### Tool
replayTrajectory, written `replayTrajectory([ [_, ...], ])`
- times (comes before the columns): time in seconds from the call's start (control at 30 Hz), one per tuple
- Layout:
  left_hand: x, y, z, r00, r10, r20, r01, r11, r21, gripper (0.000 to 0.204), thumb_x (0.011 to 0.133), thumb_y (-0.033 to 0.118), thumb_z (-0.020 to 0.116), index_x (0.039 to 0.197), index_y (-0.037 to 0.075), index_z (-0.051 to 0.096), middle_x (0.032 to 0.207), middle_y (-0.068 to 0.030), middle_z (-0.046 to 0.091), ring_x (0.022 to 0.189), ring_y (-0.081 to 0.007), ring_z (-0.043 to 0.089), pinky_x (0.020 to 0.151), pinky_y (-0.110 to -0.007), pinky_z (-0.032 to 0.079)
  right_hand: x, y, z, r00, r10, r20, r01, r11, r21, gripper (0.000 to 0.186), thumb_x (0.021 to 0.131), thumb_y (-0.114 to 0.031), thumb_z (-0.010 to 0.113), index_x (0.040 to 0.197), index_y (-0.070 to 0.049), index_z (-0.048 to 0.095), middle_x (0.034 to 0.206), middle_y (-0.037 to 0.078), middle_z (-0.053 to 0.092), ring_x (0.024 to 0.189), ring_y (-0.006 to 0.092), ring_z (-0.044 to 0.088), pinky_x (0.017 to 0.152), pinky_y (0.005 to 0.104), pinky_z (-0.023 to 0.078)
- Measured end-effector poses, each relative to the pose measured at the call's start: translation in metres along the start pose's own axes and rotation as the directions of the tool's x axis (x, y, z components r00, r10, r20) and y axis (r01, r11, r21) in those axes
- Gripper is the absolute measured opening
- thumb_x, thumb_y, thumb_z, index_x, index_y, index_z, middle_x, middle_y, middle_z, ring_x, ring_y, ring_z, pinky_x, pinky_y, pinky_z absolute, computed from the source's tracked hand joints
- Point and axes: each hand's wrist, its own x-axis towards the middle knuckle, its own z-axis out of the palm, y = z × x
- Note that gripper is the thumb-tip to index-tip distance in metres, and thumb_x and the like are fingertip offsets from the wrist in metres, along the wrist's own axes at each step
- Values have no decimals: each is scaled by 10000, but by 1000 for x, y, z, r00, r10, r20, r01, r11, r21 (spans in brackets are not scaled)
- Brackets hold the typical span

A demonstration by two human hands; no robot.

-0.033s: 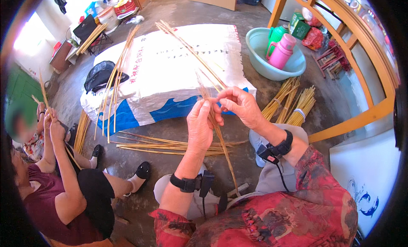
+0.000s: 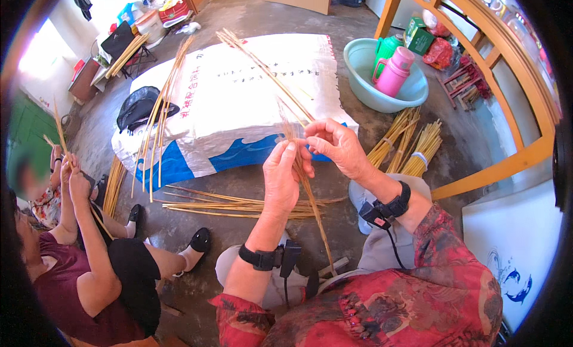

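Note:
A thin bunch of dry straw stalks [image 2: 311, 202] slants upright in front of me, with wispy, frayed tops and lower ends reaching down toward my lap. My left hand [image 2: 283, 177] grips it below the top between thumb and fingers. Close beside it, my right hand [image 2: 337, 147] has its thumb and forefinger pinched near the frayed part; what lies between those tips is too small to make out. Behind my hands, long straw stalks [image 2: 265, 72] lie across a white printed sheet [image 2: 239, 102] with a blue lower edge.
More stalks [image 2: 164, 108] and a black cloth item [image 2: 140, 107] lie on the sheet's left. Loose stalks [image 2: 239, 208] rest on the floor. Tied bundles [image 2: 422, 149] and a basin [image 2: 358, 78] with two flasks stand right. At left, a co-worker [image 2: 80, 281] holds stalks.

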Motion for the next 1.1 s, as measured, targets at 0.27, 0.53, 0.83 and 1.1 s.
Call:
replayTrajectory([
  [0.27,0,-16,13,994,-105,14,104,992,68,205,893,165,424,865,2,545,707,-47,532,524,-95,481,464,-222,409,11,-14,-16,983,127,130,-131,991,19,189,812,-169,566,903,-5,537,754,35,564,649,78,521,592,216,442],
  [0.53,1,-18,20,998,-55,0,55,997,46,192,895,179,425,876,14,522,715,-46,538,503,-92,486,435,-217,405,12,-10,-23,982,127,142,-133,991,33,126,805,-106,543,874,-1,558,743,12,557,675,64,508,620,199,434],
  [0.83,7,-23,19,999,-40,-12,39,996,-78,139,876,147,466,880,18,514,709,-50,545,505,-105,502,417,-222,402,11,-4,-28,991,100,94,-99,995,-19,84,800,-102,550,825,-21,547,770,-2,545,716,59,505,662,204,428],
  [1.1,10,-27,23,1000,-25,-11,24,995,-96,81,853,136,504,862,56,517,729,-46,554,517,-122,508,425,-238,399,10,-6,-33,993,78,88,-75,997,-32,88,776,-96,564,831,-29,547,738,-21,526,689,47,484,627,193,419],
])
